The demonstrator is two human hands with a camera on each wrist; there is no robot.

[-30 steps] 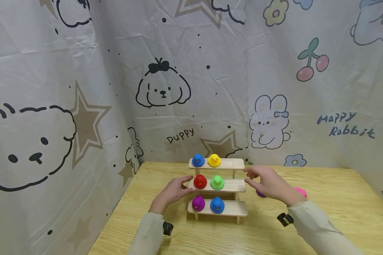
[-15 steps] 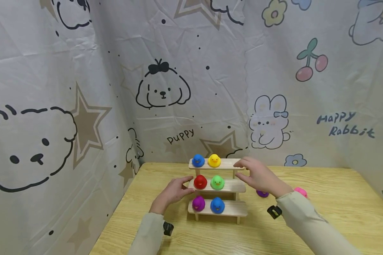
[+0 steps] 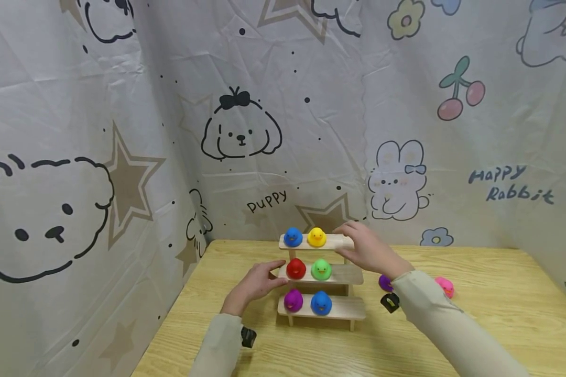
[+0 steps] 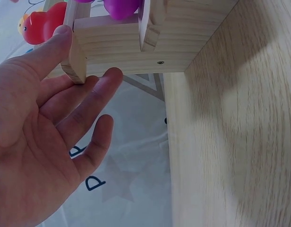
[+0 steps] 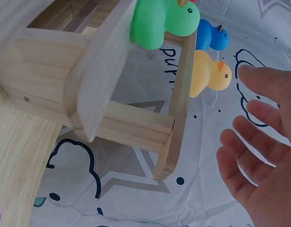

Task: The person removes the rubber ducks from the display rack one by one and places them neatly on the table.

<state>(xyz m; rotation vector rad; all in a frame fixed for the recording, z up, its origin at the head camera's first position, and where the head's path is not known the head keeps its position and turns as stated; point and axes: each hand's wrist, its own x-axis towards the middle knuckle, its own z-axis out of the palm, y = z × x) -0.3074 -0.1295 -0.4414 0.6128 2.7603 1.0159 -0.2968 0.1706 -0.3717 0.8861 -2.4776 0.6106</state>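
Two pale sleeves (image 3: pixel 457 324) enter at the near edge, and each wrist carries a small black device (image 3: pixel 389 302). Under them is the wooden table (image 3: pixel 311 356), which bears a three-tier wooden stand (image 3: pixel 351 308).

On the lowest, nearest tier sit a magenta duck (image 3: pixel 293 301) and a blue duck (image 3: pixel 321 304), both upright on their wide bottoms, so they seem quite stable. On the middle tier, a red duck (image 3: pixel 295 269) is beside a green duck (image 3: pixel 321 269). The left hand (image 3: pixel 256 283) pinches the left end of this middle board, thumb in front and fingers behind, probably in order that the light stand does not slide.

To the right, on the table, a purple duck (image 3: pixel 385 283) is near the right sleeve, and a pink duck (image 3: pixel 445 287) lies farther to the side.

On the top tier are another blue duck (image 3: pixel 292 237) and a yellow duck (image 3: pixel 316 237). The right hand (image 3: pixel 370 248) is at the right end of this tier, fingers loosely bent and spread, holding nothing; in its wrist view it is near the yellow duck but apart. The steps probably serve to keep each row visible above the one before it.

Behind everything hangs a printed cloth (image 3: pixel 330 157).
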